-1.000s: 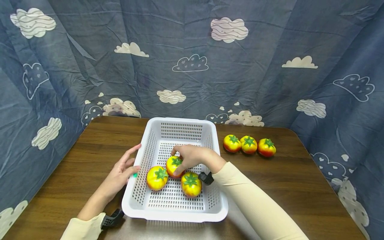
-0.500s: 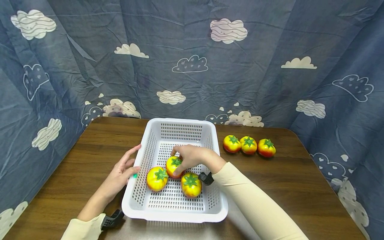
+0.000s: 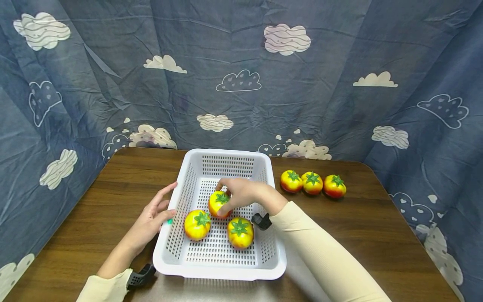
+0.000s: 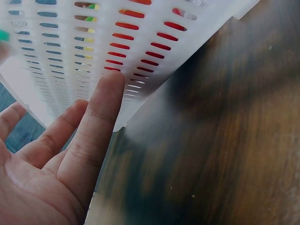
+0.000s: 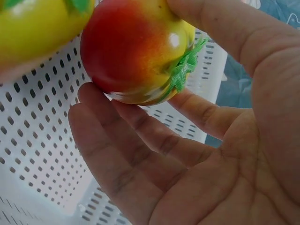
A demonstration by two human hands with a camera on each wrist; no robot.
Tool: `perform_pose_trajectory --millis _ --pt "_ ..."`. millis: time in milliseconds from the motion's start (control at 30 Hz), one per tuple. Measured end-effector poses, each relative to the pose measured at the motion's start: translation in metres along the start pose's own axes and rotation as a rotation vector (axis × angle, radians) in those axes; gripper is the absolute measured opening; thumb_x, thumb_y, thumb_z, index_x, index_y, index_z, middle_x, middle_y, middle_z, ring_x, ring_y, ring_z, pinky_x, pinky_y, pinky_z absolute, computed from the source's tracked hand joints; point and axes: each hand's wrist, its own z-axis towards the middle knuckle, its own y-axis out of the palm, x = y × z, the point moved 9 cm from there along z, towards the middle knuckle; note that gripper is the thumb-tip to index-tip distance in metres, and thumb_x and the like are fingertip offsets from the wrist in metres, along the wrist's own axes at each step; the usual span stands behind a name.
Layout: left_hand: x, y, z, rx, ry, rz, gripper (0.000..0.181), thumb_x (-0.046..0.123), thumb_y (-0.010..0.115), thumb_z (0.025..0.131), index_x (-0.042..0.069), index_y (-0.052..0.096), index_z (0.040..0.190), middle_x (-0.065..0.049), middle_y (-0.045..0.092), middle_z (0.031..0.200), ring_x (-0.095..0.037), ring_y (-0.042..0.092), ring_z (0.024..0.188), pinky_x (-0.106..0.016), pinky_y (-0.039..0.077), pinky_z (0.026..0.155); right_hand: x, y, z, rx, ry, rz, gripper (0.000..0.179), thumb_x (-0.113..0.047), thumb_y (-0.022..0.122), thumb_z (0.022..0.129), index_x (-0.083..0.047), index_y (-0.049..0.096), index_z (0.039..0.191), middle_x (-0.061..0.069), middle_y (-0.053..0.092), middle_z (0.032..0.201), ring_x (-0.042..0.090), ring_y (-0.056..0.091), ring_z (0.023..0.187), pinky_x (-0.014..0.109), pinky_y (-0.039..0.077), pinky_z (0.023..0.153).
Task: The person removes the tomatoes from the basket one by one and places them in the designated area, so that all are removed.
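Note:
A white perforated plastic basket (image 3: 222,272) sits on the table with three yellow-red toy tomatoes in it. My right hand (image 3: 243,195) reaches inside and grips one toy tomato (image 3: 217,204) between thumb and fingers; its red underside and green leafy top show in the right wrist view. A second toy tomato (image 3: 197,225) lies to its lower left, and a third toy tomato (image 3: 240,233) to its lower right. Against the basket's left side rests my left hand (image 3: 151,218), thumb at the rim. In the left wrist view its fingers (image 4: 101,105) extend along the slotted wall.
Three more toy tomatoes stand in a row on the table right of the basket: a left one (image 3: 291,181), a middle one (image 3: 312,183) and a right one (image 3: 334,186). A blue cloud-patterned curtain (image 3: 241,105) hangs behind the wooden table (image 3: 358,235).
My right hand has moved slightly away from me with the gripped tomato, widening its gap from the lower two. The left hand and basket have not visibly moved.

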Motion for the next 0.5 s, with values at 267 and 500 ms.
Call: perform_pose_trajectory --millis 267,500 --pt "0.0 0.0 0.0 0.002 -0.002 0.005 0.066 0.015 0.051 0.104 0.03 0.019 0.16 -0.032 0.046 0.142 -0.026 0.072 0.1 -0.05 0.063 0.072 0.002 -0.014 -0.005 0.017 -0.001 0.014 0.067 -0.044 0.083 0.079 -0.018 0.055 0.133 0.006 0.066 0.122 0.021 0.06 0.112 0.037 0.052 0.1" --pt "-0.001 0.0 0.0 -0.005 0.003 0.0 0.067 0.015 0.051 0.104 0.03 0.018 0.16 -0.03 0.047 0.143 -0.026 0.072 0.1 -0.05 0.063 0.072 0.004 -0.032 -0.012 0.064 -0.017 0.023 0.066 -0.046 0.083 0.078 -0.019 0.056 0.133 0.008 0.064 0.124 0.026 0.059 0.118 0.039 0.051 0.099"
